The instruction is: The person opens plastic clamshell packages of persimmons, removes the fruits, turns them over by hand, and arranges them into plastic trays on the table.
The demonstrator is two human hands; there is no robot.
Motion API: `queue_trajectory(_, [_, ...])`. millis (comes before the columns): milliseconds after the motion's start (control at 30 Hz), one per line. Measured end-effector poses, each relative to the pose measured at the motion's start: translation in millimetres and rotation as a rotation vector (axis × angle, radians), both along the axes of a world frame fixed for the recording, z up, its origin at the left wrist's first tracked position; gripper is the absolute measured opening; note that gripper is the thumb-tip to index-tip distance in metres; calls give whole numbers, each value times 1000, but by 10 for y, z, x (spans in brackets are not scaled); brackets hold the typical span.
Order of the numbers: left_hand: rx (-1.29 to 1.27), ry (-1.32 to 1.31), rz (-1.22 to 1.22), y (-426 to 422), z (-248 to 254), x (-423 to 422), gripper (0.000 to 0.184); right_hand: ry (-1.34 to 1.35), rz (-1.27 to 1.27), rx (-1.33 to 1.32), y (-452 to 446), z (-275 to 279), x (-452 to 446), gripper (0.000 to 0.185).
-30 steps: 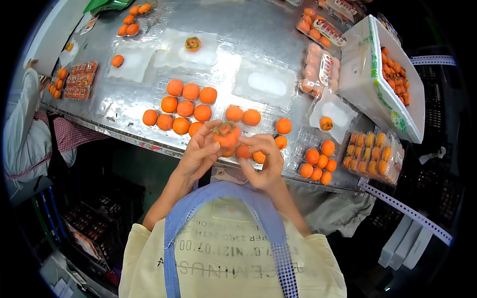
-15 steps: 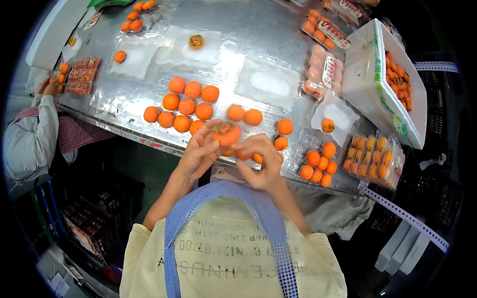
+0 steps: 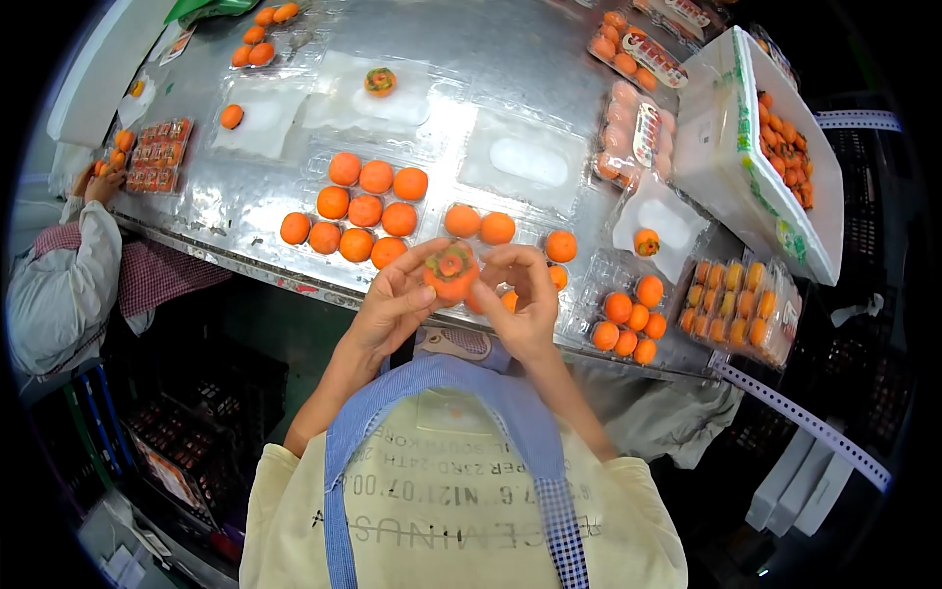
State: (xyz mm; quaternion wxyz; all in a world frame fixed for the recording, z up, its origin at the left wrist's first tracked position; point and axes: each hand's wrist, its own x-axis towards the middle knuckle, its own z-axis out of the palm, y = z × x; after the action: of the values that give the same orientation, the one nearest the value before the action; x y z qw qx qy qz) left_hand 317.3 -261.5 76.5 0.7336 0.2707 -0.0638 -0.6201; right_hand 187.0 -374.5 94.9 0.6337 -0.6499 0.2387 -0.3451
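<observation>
An orange persimmon [image 3: 451,270] with its green-brown calyx facing up is held between the fingers of my left hand [image 3: 397,299], near the table's front edge. My right hand [image 3: 523,299] is at the fruit's right side, thumb and fingertips curled against it. Just beyond my hands, a clear tray of persimmons [image 3: 365,210] stands to the left, and another tray with persimmons [image 3: 481,225] lies partly hidden behind my fingers. A further clear tray [image 3: 628,319] holding several persimmons is to the right.
A white foam box [image 3: 716,147] of small persimmons leans at the right, beside labelled packs [image 3: 633,133]. White-lined trays [image 3: 525,162] lie farther back on the metal table [image 3: 471,49]. At the far left, another person's hands [image 3: 101,184] are near packed fruit [image 3: 160,155].
The persimmon has been turned so its calyx faces more upward. My right fingers have curled and shifted at its side. The other person's arms have come to the table's left end.
</observation>
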Motion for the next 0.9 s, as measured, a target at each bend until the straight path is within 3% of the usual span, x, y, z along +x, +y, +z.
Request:
queue_trajectory(567, [-3, -51, 12, 3, 6, 2, 56, 73, -18, -35, 9, -30, -5, 26])
queue_trajectory(767, [27, -58, 13, -2, -8, -9, 48, 107, 93, -272, -56, 102, 9, 44])
queue_trajectory(900, [88, -104, -2, 0, -46, -21, 43, 214, 133, -296, -31, 110, 46, 52])
